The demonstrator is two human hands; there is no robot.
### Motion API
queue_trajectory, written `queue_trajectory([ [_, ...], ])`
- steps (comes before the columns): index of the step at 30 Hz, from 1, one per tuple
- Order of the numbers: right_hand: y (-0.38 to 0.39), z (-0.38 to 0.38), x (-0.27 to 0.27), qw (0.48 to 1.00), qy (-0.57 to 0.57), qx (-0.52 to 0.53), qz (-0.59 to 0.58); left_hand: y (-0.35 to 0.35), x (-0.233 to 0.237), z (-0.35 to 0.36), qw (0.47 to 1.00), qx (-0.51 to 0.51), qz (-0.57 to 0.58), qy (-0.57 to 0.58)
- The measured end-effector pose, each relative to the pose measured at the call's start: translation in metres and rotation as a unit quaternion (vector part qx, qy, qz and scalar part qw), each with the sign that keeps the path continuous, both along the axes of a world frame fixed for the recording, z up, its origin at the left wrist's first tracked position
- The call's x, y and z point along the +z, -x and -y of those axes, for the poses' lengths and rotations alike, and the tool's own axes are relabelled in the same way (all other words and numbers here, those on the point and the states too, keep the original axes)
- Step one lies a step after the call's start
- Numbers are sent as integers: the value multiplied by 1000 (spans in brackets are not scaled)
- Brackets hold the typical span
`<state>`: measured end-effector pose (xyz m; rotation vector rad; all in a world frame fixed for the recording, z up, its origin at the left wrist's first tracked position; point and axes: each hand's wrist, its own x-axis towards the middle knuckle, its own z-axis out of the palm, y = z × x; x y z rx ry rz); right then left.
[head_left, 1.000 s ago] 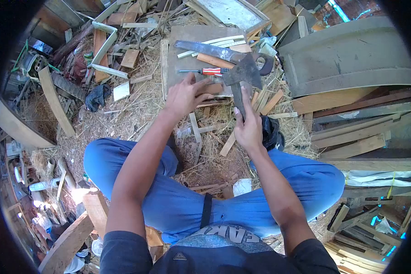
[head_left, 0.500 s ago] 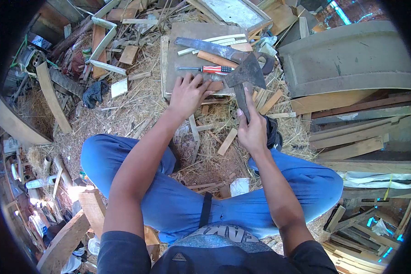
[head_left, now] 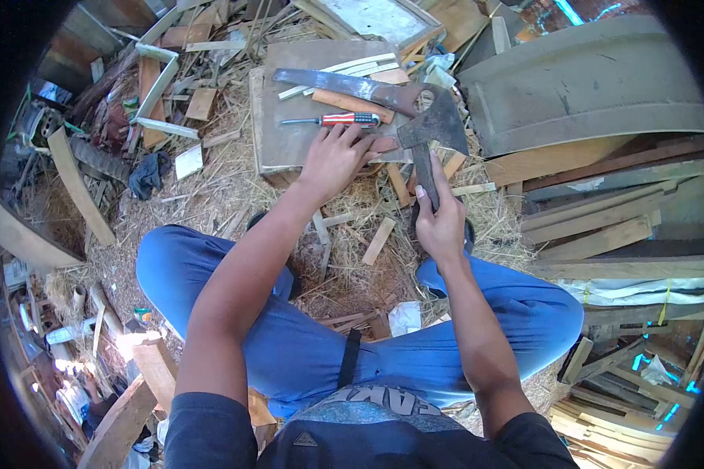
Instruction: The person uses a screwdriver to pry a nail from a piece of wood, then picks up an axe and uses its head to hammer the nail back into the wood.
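My right hand (head_left: 440, 227) is wrapped round the handle of a hatchet (head_left: 440, 123), whose dark, worn head is raised at the right side of a low wooden block (head_left: 271, 144). Against the near edge of the block, my left hand (head_left: 332, 166) presses its fingers on a small reddish-brown piece of wood (head_left: 384, 144), just left of the hatchet head. Beyond the left fingers lies a screwdriver (head_left: 350, 119) with a stars-and-stripes handle. Farther back on the block rest a handsaw (head_left: 336, 83), an orange-brown wooden stick (head_left: 352, 105) and several pale strips (head_left: 368, 67).
Straw and wood offcuts (head_left: 378, 241) litter the ground between my legs. To the right, a large curved grey panel (head_left: 579, 86) stands over stacked planks (head_left: 594, 223). A white angled frame (head_left: 158, 86) and a curved board (head_left: 80, 184) lie to the left.
The view has shifted, so the block sits farther left. Both hands, with the hatchet and the wood piece, have moved right relative to the block and screwdriver.
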<state>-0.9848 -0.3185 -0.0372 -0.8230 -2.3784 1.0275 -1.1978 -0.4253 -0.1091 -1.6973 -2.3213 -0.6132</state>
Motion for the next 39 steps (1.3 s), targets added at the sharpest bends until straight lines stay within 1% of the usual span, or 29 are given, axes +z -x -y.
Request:
queue_trajectory([
  [1, -3, -4, -1, 1000, -3, -5, 0, -2, -1, -8, 1000, -15, -1, -27],
  [2, -7, -7, -2, 1000, -9, -19, 0, -4, -1, -14, 999, -21, -1, -30],
  [4, -13, -13, -4, 999, -14, -39, 1, -6, -1, -23, 1000, -19, 3, -2],
  [7, -22, -20, -9, 999, 3, -52, 11, -12, -3, -28, 1000, -12, -7, -1],
  [9, -28, -23, -11, 997, 14, -51, 52, -13, -4, -29, 1000, -21, -9, -2],
  [11, -30, -24, -12, 997, 9, -52, 54, -13, -4, -28, 999, -29, -1, -15],
  [13, -30, -23, -13, 997, 3, -52, 56, -15, -2, -30, 999, -25, -20, -10],
  [15, -29, -24, -13, 997, 10, -51, 54, -18, -2, -35, 998, -58, -15, -28],
  [19, -32, -25, -10, 996, 10, -59, 64, -22, 1, -41, 997, -79, -8, -24],
  [21, -35, -29, -14, 997, -6, -46, 66, -22, 2, -43, 997, -67, 10, -25],
  [28, -32, -31, -16, 995, 7, -57, 80, -19, 2, -45, 998, -52, 36, -24],
  [30, -30, -32, -16, 995, -23, -37, 95, -20, 3, -45, 998, -46, 41, -14],
  [37, -33, -20, -9, 996, -52, -47, 60, -19, 4, -44, 997, -53, 50, -22],
  [39, -32, -21, -9, 980, -79, -49, 175, -20, 5, -46, 997, -50, 56, -7],
])
